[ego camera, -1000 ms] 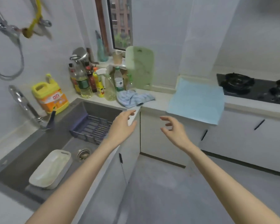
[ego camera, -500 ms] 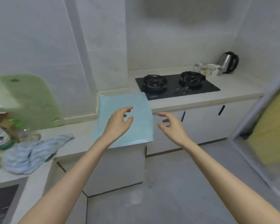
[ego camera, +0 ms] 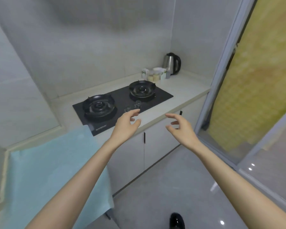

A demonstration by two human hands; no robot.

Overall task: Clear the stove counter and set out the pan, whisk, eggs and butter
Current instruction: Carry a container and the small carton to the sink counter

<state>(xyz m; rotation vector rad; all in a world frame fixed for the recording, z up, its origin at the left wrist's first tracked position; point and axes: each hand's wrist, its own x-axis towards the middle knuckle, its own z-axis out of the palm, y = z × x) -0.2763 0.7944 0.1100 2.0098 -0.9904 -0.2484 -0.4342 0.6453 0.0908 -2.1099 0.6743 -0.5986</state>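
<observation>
A black two-burner gas stove [ego camera: 122, 106] is set into the pale counter [ego camera: 185, 90]. My left hand [ego camera: 126, 125] hovers in front of the stove's knobs, fingers loosely spread, holding nothing. My right hand [ego camera: 182, 128] floats at the same height before the counter's front edge, fingers relaxed and empty. At the counter's back right stand a steel kettle [ego camera: 171, 63] and a cluster of small jars and cups [ego camera: 154, 74]. No pan, whisk, eggs or butter show in view.
A light blue sheet [ego camera: 56, 162] covers the counter to the left and hangs over its edge. White cabinet doors [ego camera: 157, 146] with dark handles run below. A sliding door frame [ego camera: 221, 76] with yellow patterned glass stands at the right. A dark shoe [ego camera: 177, 220] is on the grey floor.
The view has swung right from the sink corner to the stove. Both hands stayed raised and empty and now sit nearer the stove counter.
</observation>
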